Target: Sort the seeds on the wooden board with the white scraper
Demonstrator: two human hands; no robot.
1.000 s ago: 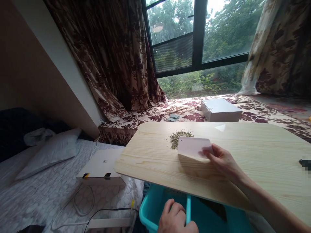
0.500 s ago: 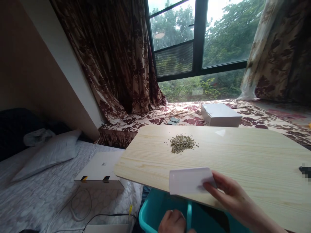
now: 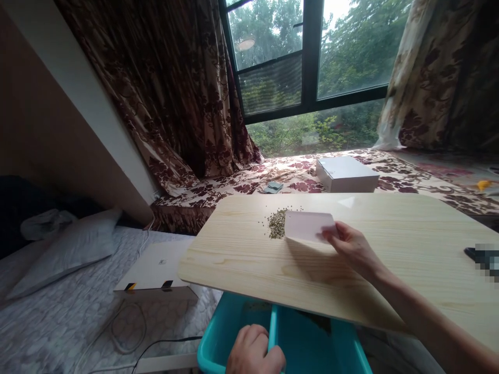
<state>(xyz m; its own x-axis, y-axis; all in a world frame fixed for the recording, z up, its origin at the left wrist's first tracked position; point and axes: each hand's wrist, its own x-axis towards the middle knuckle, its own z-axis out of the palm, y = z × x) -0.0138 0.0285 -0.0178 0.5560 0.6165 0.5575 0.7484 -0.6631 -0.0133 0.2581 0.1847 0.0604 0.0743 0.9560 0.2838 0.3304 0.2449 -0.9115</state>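
Note:
My right hand [image 3: 351, 248] pinches a white plastic scraper card [image 3: 307, 227] and holds it on edge on the light wooden tabletop [image 3: 390, 270], right against a small pile of greenish seeds [image 3: 277, 225] that shows on the card's left side. Below the table's near edge, my left hand [image 3: 253, 354] is closed around the rim of a teal plastic bin [image 3: 312, 343], which stands under the table edge and has dark matter inside.
A white box [image 3: 346, 174] lies on the patterned window seat beyond the table. A flat white box [image 3: 154, 267], cables and a pillow [image 3: 66, 249] lie on the bed to the left. A dark object [image 3: 481, 255] sits at the table's right edge.
My right hand carried the scraper from the table's near edge back up to the seed pile, now pressed against its right side. The teal bin and my left hand shifted slightly left.

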